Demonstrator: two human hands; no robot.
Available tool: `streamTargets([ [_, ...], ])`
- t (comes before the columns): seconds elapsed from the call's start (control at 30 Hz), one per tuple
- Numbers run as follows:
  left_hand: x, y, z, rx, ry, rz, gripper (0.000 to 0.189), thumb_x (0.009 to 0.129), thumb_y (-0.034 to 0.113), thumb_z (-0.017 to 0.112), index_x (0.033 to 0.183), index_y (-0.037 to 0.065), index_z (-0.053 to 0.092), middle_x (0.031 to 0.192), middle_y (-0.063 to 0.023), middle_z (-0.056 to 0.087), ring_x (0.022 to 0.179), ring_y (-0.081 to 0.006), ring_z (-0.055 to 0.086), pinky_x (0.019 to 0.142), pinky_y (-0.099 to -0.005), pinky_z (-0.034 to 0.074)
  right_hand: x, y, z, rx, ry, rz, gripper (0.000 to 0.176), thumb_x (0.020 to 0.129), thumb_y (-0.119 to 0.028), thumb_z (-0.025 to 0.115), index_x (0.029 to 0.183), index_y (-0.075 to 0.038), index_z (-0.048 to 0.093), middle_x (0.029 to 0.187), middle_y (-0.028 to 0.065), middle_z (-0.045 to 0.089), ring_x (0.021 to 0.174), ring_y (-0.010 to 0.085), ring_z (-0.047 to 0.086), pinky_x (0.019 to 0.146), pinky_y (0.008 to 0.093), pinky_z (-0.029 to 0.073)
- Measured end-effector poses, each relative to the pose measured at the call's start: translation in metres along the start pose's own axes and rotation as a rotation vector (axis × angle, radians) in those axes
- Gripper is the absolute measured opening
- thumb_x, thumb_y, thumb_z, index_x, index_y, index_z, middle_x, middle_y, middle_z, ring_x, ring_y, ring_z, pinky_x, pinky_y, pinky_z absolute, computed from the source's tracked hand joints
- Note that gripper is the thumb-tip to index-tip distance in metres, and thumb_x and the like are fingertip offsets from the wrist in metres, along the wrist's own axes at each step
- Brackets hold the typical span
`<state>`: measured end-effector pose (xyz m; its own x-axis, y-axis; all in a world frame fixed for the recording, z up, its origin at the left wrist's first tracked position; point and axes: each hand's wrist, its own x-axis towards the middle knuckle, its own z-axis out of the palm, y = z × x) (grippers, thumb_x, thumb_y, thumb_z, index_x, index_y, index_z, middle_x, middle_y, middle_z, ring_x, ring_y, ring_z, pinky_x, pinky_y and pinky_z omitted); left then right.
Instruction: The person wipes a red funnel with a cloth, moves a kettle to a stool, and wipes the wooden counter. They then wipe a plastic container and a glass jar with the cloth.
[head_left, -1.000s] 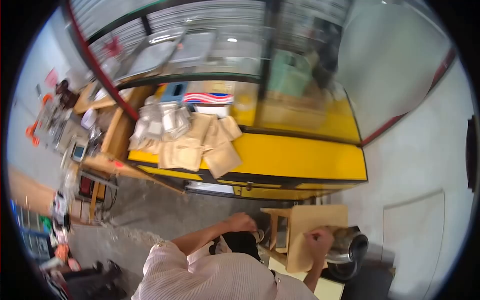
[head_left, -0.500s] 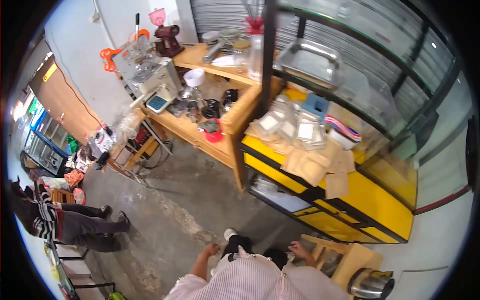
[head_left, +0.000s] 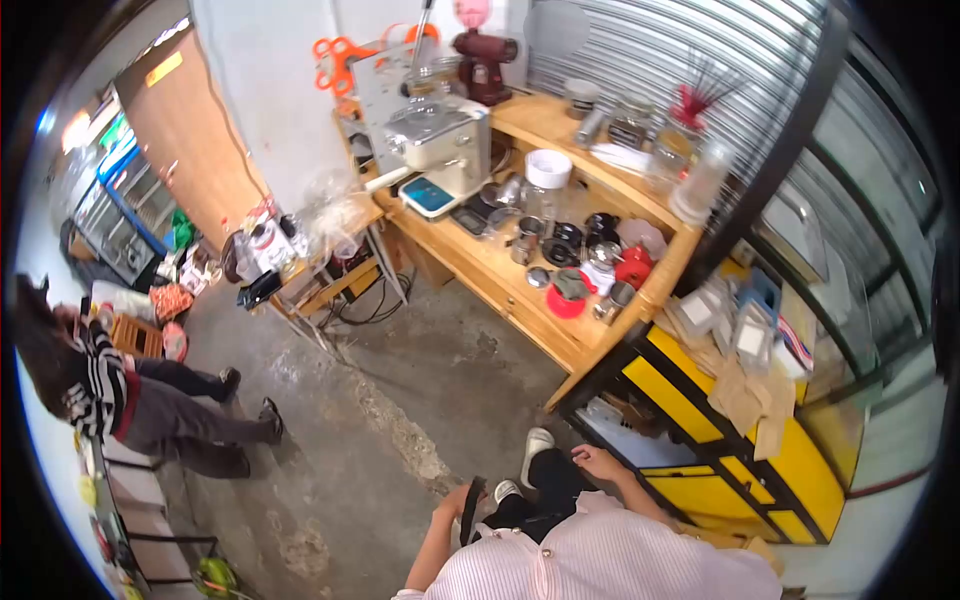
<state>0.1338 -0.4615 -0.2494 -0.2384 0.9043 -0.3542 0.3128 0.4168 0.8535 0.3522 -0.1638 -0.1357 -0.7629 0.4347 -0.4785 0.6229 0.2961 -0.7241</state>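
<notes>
My left hand (head_left: 463,498) hangs at the lower middle, beside my dark trousers, closed around a black strap (head_left: 472,510). To its right, my right hand (head_left: 597,461) is held low near the yellow and black cabinet (head_left: 700,500), fingers apart and holding nothing. Ahead stands a wooden counter (head_left: 500,290) bearing a cream coffee machine (head_left: 450,150), a white-lidded glass jar (head_left: 547,185), a metal cup (head_left: 527,240), black round items (head_left: 563,245) and a red dish (head_left: 567,300). Neither hand touches the counter.
A person in a striped top (head_left: 100,380) stands at the far left. A small side table (head_left: 310,280) holds plastic bags, with cables (head_left: 385,308) beneath. Brown paper packets (head_left: 750,400) lie on the cabinet. A maroon grinder (head_left: 485,60) stands behind.
The view has turned and moved closer to the counter, which now fills more of the middle. The wooden stool and metal pot have left view. A black strap now shows at my left hand.
</notes>
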Motion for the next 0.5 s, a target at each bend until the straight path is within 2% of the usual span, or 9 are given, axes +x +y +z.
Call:
streamTargets([
  [0.1,0.015,0.018,-0.04,0.021,-0.097,0.076,0.04,0.074,0.031,0.057,0.104,0.004,0.054,0.096,-0.0216,0.059,0.091,-0.0368,0.055,0.074,-0.0408,0.043,0.038,-0.033,-0.011,-0.145,-0.098,-0.083,0.029,0.081,-0.021,0.055,0.106,-0.006,0.055,0.088,0.0115,0.063,0.083,0.0222,0.06,0.075,0.0314,0.046],
  [0.2,0.026,0.046,-0.089,0.092,-0.182,-0.087,0.041,0.077,0.023,0.056,0.111,0.003,0.051,0.106,-0.0176,0.057,0.1,-0.0306,0.054,0.084,-0.0366,0.041,0.095,-0.04,-0.009,-0.182,-0.135,-0.121,0.028,0.081,-0.021,0.054,0.105,-0.006,0.056,0.09,0.012,0.063,0.085,0.0233,0.06,0.076,0.0323,0.046],
  [0.3,0.056,0.014,-0.128,0.073,-0.101,-0.002,0.041,0.073,0.024,0.057,0.109,0.005,0.052,0.1,-0.0208,0.058,0.096,-0.035,0.054,0.077,-0.0388,0.044,0.151,-0.053,0.0,-0.148,-0.139,-0.135,0.028,0.081,-0.02,0.055,0.105,-0.006,0.056,0.089,0.0112,0.063,0.083,0.0213,0.06,0.074,0.0311,0.046],
  [0.33,0.066,0.01,-0.15,0.101,-0.094,-0.044,0.041,0.074,0.024,0.056,0.11,0.005,0.052,0.1,-0.0204,0.059,0.096,-0.0347,0.054,0.077,-0.0385,0.044,0.171,-0.057,0.005,-0.13,-0.121,-0.149,0.027,0.081,-0.019,0.055,0.104,-0.006,0.055,0.087,0.0102,0.063,0.08,0.0193,0.06,0.072,0.0301,0.046],
  [0.4,0.075,0.042,-0.204,0.154,-0.094,-0.134,0.041,0.074,0.023,0.055,0.11,0.005,0.051,0.1,-0.0194,0.059,0.096,-0.0341,0.054,0.078,-0.0379,0.044,0.213,-0.06,0.016,-0.078,-0.12,-0.187,0.026,0.082,-0.018,0.055,0.105,-0.005,0.055,0.087,0.0091,0.062,0.079,0.0161,0.059,0.071,0.0284,0.046],
  [0.5,0.099,0.062,-0.273,0.187,-0.015,-0.247,0.038,0.077,0.02,0.053,0.111,0.005,0.051,0.099,-0.0195,0.059,0.095,-0.034,0.055,0.078,-0.0383,0.044,0.252,-0.108,0.007,-0.038,-0.123,-0.213,0.027,0.083,-0.019,0.055,0.106,-0.006,0.055,0.089,0.009,0.062,0.08,0.0156,0.059,0.072,0.0281,0.046],
])
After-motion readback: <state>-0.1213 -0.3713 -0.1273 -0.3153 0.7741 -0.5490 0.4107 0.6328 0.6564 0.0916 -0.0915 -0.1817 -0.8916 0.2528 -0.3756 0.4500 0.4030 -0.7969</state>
